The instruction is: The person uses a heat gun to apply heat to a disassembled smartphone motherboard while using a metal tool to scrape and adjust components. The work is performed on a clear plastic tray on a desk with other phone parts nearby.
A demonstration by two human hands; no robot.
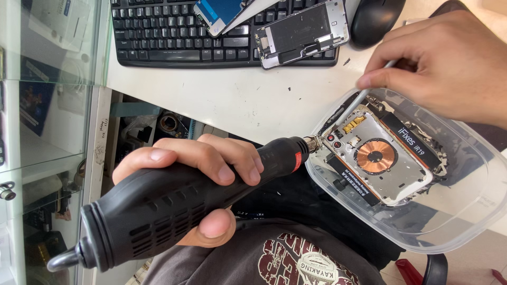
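The left hand [195, 174] is wrapped tight around a black rotary tool [174, 198], thumb under the body and fingers over the top, held off the near edge of the tabletop [222, 100] above the person's lap. The tool's tip touches the near corner of an opened phone back [383, 158], which shows a copper coil [375, 156] and lies inside a clear plastic tub [465, 211] that overhangs the table's near edge. The right hand [443, 68] hovers over the tub's far rim, fingers pinched around a thin metal pick [359, 100] whose end reaches the phone back. Farther off, a black keyboard [174, 37] carries a bare phone frame [301, 31] and a blue screen [222, 13], beside a mouse [375, 18].
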